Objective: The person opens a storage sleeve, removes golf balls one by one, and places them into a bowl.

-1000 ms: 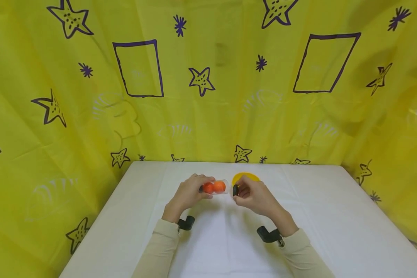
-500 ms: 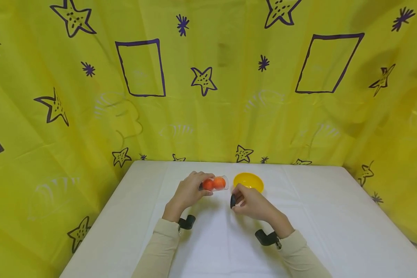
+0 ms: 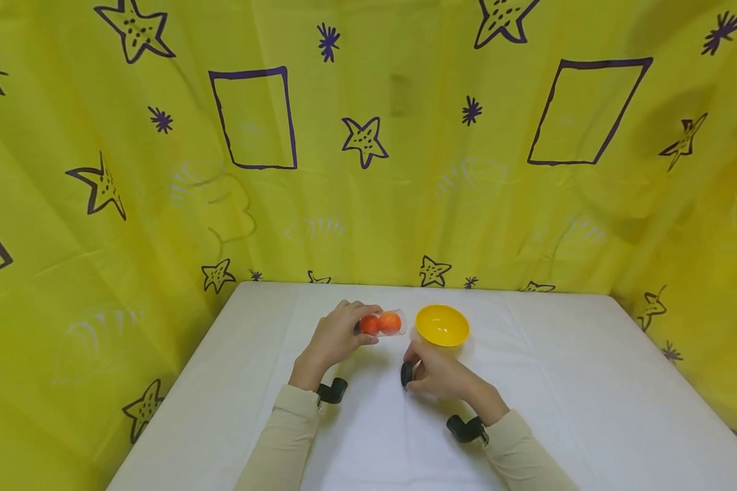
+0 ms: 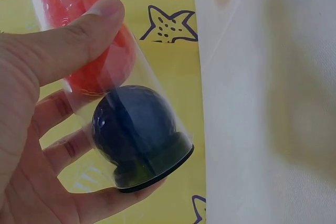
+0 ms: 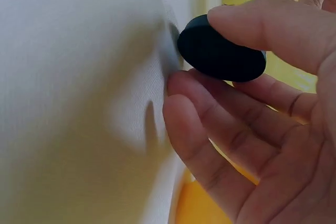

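Note:
In the head view, my left hand [image 3: 338, 334] grips a clear plastic tube [image 4: 152, 80], tilted nearly flat above the table. An orange ball [image 3: 389, 322] sits near the tube's far end, with a red ball [image 3: 370, 324] behind it. A dark blue ball [image 4: 134, 121] rests at the black-rimmed base in the left wrist view. My right hand [image 3: 439, 374] pinches a round black cap [image 5: 223, 53] between thumb and fingers, close over the white cloth. Its lower fingertips come right up to the cloth in the right wrist view.
A yellow bowl [image 3: 442, 327] stands just beyond my right hand, to the right of the tube. White cloth covers the table [image 3: 565, 409]. A yellow curtain [image 3: 319, 198] with drawn stars hangs behind and along both sides.
My right hand has moved toward me and down to the table with the black cap, leaving the yellow bowl in full view. My left hand keeps the tube in nearly the same place.

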Tool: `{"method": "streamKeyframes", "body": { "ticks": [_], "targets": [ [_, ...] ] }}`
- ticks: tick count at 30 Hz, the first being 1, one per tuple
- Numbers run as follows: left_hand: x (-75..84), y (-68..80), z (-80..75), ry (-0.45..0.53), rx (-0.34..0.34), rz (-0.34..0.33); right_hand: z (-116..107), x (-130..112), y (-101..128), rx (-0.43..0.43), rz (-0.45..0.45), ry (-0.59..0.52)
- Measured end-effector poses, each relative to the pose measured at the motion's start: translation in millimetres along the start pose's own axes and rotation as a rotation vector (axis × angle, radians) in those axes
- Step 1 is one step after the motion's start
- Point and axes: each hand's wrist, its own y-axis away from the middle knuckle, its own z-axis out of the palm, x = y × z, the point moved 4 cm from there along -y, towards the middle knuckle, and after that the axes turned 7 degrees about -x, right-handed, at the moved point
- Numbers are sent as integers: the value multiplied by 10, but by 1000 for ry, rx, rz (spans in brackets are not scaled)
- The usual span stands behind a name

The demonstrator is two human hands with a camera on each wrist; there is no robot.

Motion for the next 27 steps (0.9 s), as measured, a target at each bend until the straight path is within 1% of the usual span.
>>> {"method": "streamKeyframes", "body": {
  "ticks": [5, 12, 18, 21, 25, 27],
  "targets": [
    [-2, -9, 11, -2, -3, -1, -19, 34, 28, 0, 35, 19],
    [1, -19, 28, 18, -11, -15, -47, 80, 50, -16, 112, 53],
    [13, -17, 40, 27, -23, -38, -38, 98, 72, -32, 114, 63],
    [7, -26, 56, 42, -24, -63, -28, 106, 84, -37, 128, 74],
    [-14, -34, 79, 64, -7, -94, -11, 119, 82, -46, 150, 82],
    [-16, -32, 81, 66, 8, -94, -3, 127, 78, -51, 158, 78]
  ]
}}
